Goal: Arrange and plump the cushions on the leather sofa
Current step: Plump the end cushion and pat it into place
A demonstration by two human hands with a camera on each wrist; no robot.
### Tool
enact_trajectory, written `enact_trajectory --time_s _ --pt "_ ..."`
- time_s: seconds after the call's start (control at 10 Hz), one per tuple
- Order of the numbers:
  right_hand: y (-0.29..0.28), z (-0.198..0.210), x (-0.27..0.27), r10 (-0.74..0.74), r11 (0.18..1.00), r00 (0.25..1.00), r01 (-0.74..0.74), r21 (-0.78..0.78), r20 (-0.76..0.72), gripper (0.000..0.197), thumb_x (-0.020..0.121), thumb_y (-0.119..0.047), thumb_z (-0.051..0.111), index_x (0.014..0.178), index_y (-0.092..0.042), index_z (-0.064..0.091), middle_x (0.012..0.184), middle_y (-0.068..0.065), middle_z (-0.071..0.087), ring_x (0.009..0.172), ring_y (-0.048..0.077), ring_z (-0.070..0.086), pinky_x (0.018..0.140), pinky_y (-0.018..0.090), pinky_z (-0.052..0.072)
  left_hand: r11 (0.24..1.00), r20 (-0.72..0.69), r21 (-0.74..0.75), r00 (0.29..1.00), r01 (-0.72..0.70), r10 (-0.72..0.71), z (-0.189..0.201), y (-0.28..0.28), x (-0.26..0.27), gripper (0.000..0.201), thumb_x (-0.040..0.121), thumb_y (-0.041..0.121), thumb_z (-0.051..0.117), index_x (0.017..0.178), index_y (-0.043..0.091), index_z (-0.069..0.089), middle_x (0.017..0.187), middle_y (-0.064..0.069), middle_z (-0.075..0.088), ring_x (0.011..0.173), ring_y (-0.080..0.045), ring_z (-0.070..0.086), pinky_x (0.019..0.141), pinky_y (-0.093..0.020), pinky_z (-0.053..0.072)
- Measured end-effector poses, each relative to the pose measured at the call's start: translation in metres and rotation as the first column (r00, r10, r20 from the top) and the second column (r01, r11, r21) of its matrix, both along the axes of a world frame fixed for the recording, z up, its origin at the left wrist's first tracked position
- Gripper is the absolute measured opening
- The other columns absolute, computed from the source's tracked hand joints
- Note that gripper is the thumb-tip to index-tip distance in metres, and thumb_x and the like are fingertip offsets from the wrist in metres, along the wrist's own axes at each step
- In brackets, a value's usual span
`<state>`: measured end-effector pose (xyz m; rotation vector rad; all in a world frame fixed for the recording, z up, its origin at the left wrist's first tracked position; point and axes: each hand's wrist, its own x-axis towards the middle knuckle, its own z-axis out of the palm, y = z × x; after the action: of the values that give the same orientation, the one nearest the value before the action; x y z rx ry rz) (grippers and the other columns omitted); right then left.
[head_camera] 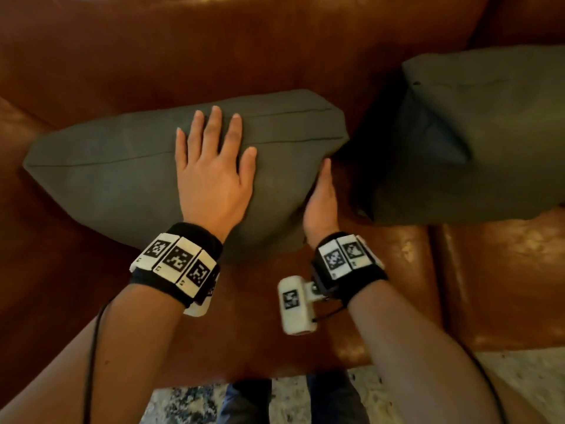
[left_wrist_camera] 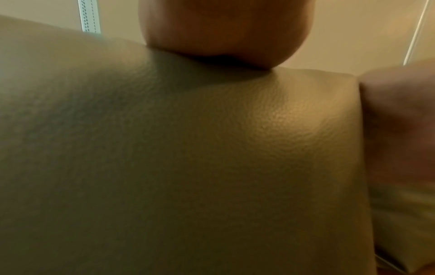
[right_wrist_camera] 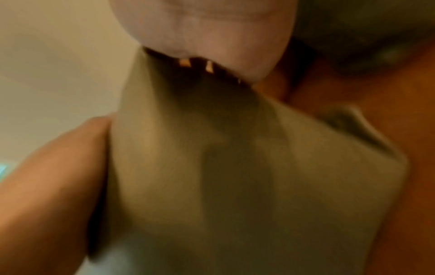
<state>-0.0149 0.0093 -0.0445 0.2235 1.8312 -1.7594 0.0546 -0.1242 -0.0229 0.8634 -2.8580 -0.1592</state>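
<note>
A grey-green cushion [head_camera: 107,172] lies on the seat of the brown leather sofa [head_camera: 214,47], its back edge near the backrest. My left hand [head_camera: 211,166] lies flat on top of it with the fingers spread and straight. My right hand [head_camera: 321,203] stands edge-up against the cushion's right end, palm pressed to the fabric; most of its fingers are hidden behind the cushion. The left wrist view shows the cushion [left_wrist_camera: 188,167] filling the frame under my palm [left_wrist_camera: 223,28]. In the blurred right wrist view a cushion corner [right_wrist_camera: 235,167] sits below the hand [right_wrist_camera: 200,28].
A second grey-green cushion [head_camera: 489,133] leans at the right of the sofa, close to the first one's right end. A seam [head_camera: 434,270] splits the seat cushions. A patterned rug [head_camera: 519,371] and my legs [head_camera: 250,402] are at the sofa's front edge.
</note>
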Motion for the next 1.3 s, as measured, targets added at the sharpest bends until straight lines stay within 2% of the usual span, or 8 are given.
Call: enact_trajectory --time_s 0.2,0.3,0.5,0.6,0.8,1.0,1.1,1.3 --pt "0.01 -0.058 0.026 -0.086 0.996 0.908 0.078 0.037 0.411 0.056 0.101 -0.052 0.034 0.148 -0.024 0.036 0.144 -0.002 0.045 0.136 0.02 0.039 0.097 0.025 0.032 1.0 -0.013 0.002 1.0 -0.017 0.017 0.0 -0.001 0.0 0.055 0.102 0.048 0.023 0.148 0.022 0.037 0.156 -0.008 0.032 0.147 -0.027 0.021 0.121 -0.048 0.01" --pt "0.047 -0.106 0.047 0.149 0.934 0.889 -0.27 0.233 0.434 0.049 0.103 -0.043 0.035 0.146 -0.02 0.04 0.149 0.003 0.043 0.139 0.028 0.037 0.107 0.033 0.03 1.0 -0.027 0.003 0.999 -0.018 0.018 -0.001 -0.005 -0.001 0.055 0.101 0.048 0.023 0.148 0.022 0.037 0.156 -0.008 0.033 0.147 -0.027 0.021 0.121 -0.047 0.01" --pt "0.053 -0.154 0.016 -0.156 0.916 0.867 -0.052 0.397 0.474 0.03 0.094 -0.037 0.059 0.107 -0.01 0.063 0.091 0.005 0.064 0.089 0.025 0.062 0.092 0.047 0.053 1.0 -0.058 0.014 0.998 -0.007 0.008 -0.005 -0.011 0.002 0.056 0.101 0.048 0.024 0.148 0.021 0.038 0.155 -0.008 0.034 0.147 -0.027 0.022 0.121 -0.046 0.01" --pt "0.036 -0.161 -0.006 -0.092 0.934 0.877 -0.088 0.346 0.471 0.035 0.094 -0.033 0.061 0.12 -0.009 0.06 0.104 0.009 0.062 0.09 0.025 0.061 0.092 0.044 0.054 1.0 -0.056 0.015 0.998 -0.01 0.011 -0.004 -0.016 0.003 0.056 0.101 0.048 0.022 0.148 0.022 0.037 0.156 -0.007 0.034 0.147 -0.026 0.021 0.121 -0.045 0.01" --pt "0.042 -0.168 -0.001 0.412 0.53 0.903 -0.343 0.775 0.118 0.029 0.096 -0.03 0.056 0.109 -0.006 0.066 0.101 0.016 0.067 0.095 0.035 0.065 0.075 0.039 0.054 0.999 -0.073 0.033 0.997 0.0 0.002 -0.004 -0.03 0.015 0.056 0.101 0.048 0.022 0.149 0.023 0.036 0.156 -0.005 0.033 0.147 -0.024 0.021 0.121 -0.044 0.01" --pt "0.046 -0.164 -0.006 0.218 0.652 0.953 -0.304 0.695 0.211 0.042 0.092 -0.046 0.058 0.116 -0.011 0.06 0.106 0.012 0.066 0.083 0.024 0.064 0.056 0.025 0.041 0.999 -0.094 0.041 0.995 -0.009 0.013 -0.005 -0.025 0.014 0.055 0.101 0.048 0.024 0.148 0.022 0.038 0.156 -0.006 0.034 0.147 -0.025 0.022 0.121 -0.045 0.01" --pt "0.041 -0.137 0.002 0.13 0.771 0.988 -0.048 0.635 -0.084 0.041 0.098 -0.042 0.048 0.13 -0.017 0.052 0.129 0.006 0.058 0.113 0.022 0.058 0.083 0.028 0.044 0.999 -0.097 0.04 0.995 -0.012 0.016 -0.006 -0.023 0.014 0.055 0.101 0.048 0.024 0.148 0.022 0.038 0.156 -0.006 0.034 0.147 -0.026 0.022 0.121 -0.045 0.01" --pt "-0.011 -0.042 0.003 -0.099 0.995 0.985 0.094 -0.041 -0.143 0.036 0.107 -0.028 0.025 0.136 -0.02 0.046 0.127 -0.015 0.053 0.113 -0.01 0.05 0.091 -0.002 0.035 0.999 -0.092 0.028 0.995 -0.025 0.028 -0.008 -0.015 0.011 0.055 0.102 0.048 0.023 0.148 0.021 0.038 0.155 -0.007 0.035 0.147 -0.026 0.023 0.121 -0.045 0.01"
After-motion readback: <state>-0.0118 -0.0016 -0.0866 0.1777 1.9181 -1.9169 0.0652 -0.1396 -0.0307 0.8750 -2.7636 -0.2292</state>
